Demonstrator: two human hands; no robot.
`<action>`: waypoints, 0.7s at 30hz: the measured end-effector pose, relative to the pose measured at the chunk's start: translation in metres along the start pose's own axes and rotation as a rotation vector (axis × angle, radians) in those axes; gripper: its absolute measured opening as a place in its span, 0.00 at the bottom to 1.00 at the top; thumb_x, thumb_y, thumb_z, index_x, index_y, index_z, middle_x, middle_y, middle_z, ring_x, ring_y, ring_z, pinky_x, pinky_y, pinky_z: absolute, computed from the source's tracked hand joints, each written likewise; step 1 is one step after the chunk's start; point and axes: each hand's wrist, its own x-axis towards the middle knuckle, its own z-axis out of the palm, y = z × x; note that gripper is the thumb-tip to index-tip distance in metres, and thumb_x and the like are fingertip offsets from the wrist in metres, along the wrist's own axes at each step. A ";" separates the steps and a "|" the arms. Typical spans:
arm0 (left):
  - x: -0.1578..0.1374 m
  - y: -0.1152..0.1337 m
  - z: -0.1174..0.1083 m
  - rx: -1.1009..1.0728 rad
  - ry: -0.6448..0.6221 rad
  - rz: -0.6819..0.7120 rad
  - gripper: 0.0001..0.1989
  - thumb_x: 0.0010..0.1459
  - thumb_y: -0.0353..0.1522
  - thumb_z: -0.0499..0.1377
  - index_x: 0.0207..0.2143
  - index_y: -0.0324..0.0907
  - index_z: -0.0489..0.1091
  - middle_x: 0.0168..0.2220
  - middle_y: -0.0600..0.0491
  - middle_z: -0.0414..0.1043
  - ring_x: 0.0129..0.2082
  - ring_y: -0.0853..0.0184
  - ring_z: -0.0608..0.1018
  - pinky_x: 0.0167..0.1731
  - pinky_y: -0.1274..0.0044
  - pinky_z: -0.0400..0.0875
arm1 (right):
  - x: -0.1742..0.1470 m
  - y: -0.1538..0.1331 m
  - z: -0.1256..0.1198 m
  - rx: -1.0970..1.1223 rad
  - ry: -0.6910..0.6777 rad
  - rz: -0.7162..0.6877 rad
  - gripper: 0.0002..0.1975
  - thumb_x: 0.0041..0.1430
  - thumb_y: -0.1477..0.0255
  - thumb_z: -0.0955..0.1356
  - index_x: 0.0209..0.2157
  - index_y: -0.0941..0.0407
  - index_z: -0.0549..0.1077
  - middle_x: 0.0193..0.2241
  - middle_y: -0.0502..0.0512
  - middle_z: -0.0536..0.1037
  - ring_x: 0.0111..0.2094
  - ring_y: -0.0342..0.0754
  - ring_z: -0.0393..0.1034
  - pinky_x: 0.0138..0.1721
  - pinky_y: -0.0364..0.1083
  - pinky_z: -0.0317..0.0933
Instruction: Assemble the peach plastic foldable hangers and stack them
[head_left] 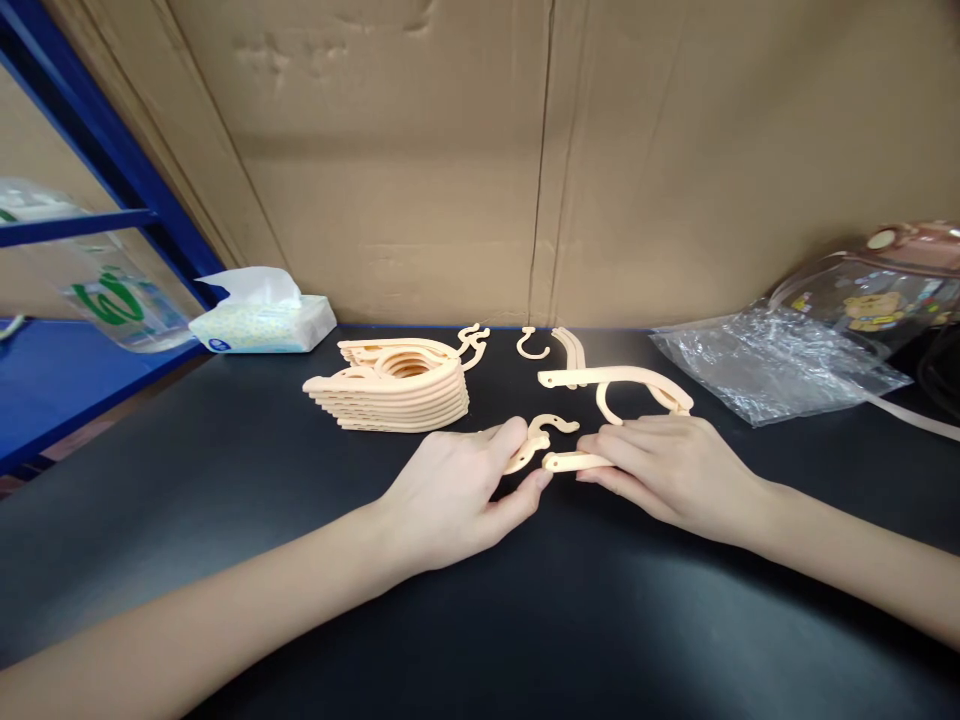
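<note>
My left hand is closed on a cream plastic hanger piece, pinched between thumb and fingers; the fingers hide part of it. A curved hook shows just beyond, and I cannot tell whether it joins that piece. My right hand grips a hanger arm, whose holed end points left and nearly meets my left fingertips. Behind the right hand lies another hanger arm with a curved inner part. To the left is a neat stack of folding hanger arms.
At the back of the black table lie a loose hook, several curved strips and more hooks. A tissue pack sits back left. Clear plastic wrap and a transparent bag are on the right. Cardboard stands behind.
</note>
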 end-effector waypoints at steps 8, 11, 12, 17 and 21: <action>0.000 -0.004 0.005 0.064 -0.056 0.016 0.12 0.65 0.40 0.50 0.31 0.43 0.57 0.23 0.58 0.67 0.20 0.68 0.71 0.18 0.79 0.55 | 0.000 -0.004 -0.001 -0.007 0.006 -0.005 0.15 0.68 0.67 0.58 0.34 0.57 0.71 0.26 0.49 0.78 0.25 0.42 0.71 0.27 0.43 0.57; 0.000 -0.004 0.005 0.056 -0.070 0.029 0.12 0.66 0.40 0.49 0.31 0.43 0.57 0.23 0.58 0.67 0.20 0.68 0.72 0.19 0.80 0.55 | 0.000 -0.005 -0.002 -0.005 0.009 -0.001 0.15 0.68 0.67 0.58 0.34 0.57 0.71 0.26 0.49 0.78 0.24 0.42 0.70 0.27 0.43 0.57; 0.000 -0.004 0.005 0.059 -0.058 0.029 0.13 0.65 0.41 0.50 0.31 0.43 0.57 0.22 0.59 0.66 0.19 0.69 0.71 0.19 0.80 0.55 | 0.000 -0.005 -0.002 -0.003 0.004 0.000 0.15 0.68 0.67 0.58 0.33 0.57 0.71 0.25 0.49 0.78 0.24 0.42 0.70 0.27 0.43 0.56; 0.001 -0.002 0.003 0.068 -0.032 0.013 0.17 0.64 0.46 0.49 0.29 0.43 0.57 0.20 0.59 0.64 0.18 0.69 0.69 0.18 0.79 0.54 | 0.000 -0.004 0.000 0.000 -0.033 0.012 0.17 0.69 0.66 0.57 0.34 0.57 0.72 0.26 0.50 0.78 0.25 0.42 0.71 0.26 0.43 0.57; 0.000 -0.003 0.004 0.077 -0.050 0.042 0.17 0.67 0.43 0.46 0.30 0.42 0.59 0.21 0.58 0.66 0.19 0.68 0.72 0.19 0.79 0.56 | 0.000 -0.004 0.001 -0.003 -0.035 0.012 0.17 0.69 0.66 0.56 0.33 0.56 0.72 0.26 0.49 0.78 0.25 0.41 0.71 0.26 0.43 0.56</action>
